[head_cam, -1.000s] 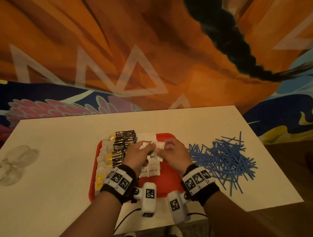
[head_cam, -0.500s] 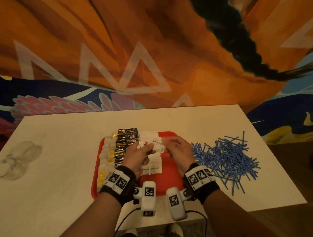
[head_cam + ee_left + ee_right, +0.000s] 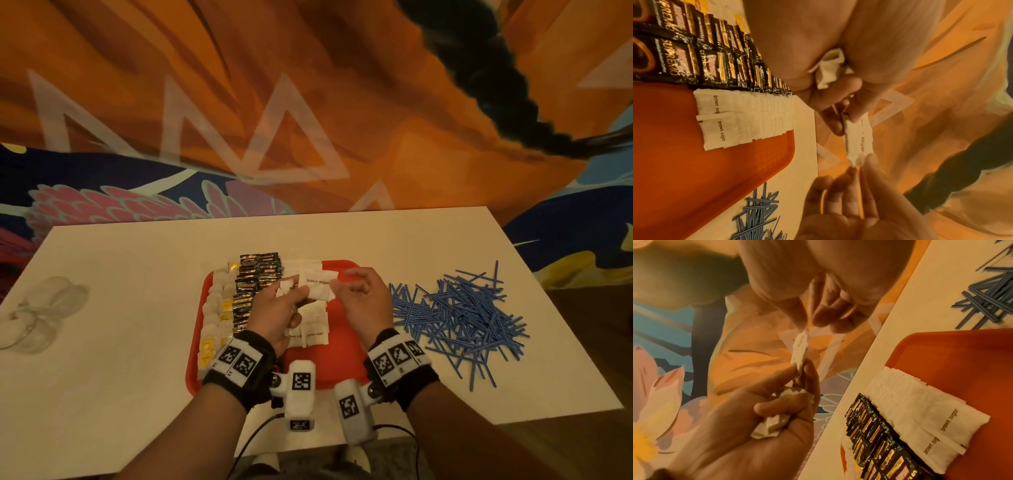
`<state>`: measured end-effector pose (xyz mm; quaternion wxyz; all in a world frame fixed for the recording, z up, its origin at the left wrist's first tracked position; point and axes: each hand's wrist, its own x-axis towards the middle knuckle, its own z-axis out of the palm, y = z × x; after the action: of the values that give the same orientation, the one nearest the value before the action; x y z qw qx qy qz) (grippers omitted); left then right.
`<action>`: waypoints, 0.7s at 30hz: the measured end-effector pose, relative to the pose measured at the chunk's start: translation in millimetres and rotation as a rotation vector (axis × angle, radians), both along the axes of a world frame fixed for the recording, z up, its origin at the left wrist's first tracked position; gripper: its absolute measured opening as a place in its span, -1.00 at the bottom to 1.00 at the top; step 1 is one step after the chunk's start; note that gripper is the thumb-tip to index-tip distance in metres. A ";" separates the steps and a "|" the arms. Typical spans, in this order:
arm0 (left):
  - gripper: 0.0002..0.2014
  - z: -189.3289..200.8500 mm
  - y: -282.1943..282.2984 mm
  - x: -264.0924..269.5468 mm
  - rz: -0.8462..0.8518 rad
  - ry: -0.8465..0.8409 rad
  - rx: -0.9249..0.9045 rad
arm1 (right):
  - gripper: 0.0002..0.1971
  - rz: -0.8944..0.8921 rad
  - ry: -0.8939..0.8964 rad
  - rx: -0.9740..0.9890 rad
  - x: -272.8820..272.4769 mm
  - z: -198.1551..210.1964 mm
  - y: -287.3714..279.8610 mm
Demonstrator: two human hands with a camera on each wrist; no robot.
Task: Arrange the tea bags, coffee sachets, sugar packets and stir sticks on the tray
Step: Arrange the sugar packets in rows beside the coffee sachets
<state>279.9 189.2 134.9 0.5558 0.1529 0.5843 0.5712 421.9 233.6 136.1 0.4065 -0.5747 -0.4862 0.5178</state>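
A red tray point(image 3: 342, 359) holds a column of tea bags point(image 3: 217, 308), rows of black coffee sachets point(image 3: 257, 284) and white brown-sugar packets point(image 3: 311, 322). Above the tray, one sugar packet point(image 3: 317, 282) point(image 3: 859, 138) hangs between both hands. My left hand point(image 3: 303, 291) pinches its left end with thumb and finger, and its other fingers curl round a crumpled bunch of packets point(image 3: 828, 69) in the palm. My right hand point(image 3: 337, 284) pinches the opposite end. Blue stir sticks point(image 3: 455, 308) lie in a loose pile on the table, right of the tray.
Clear glass items point(image 3: 37, 311) sit near the table's left edge. The white table point(image 3: 137, 342) has bare surface left of the tray and behind it. A painted wall rises just beyond the table's far edge.
The hands have drawn slightly apart above the tray. One sugar packet now shows stretched between them, its print facing up.
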 end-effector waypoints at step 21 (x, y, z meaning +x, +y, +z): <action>-0.90 -16.4 -11.7 -13.6 0.099 0.444 -0.033 | -0.91 0.331 0.086 -0.299 -8.8 -24.9 -0.3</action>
<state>266.3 177.5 118.4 0.3874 0.2366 0.7084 0.5405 413.1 233.4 111.3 0.2467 -0.5183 -0.4739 0.6678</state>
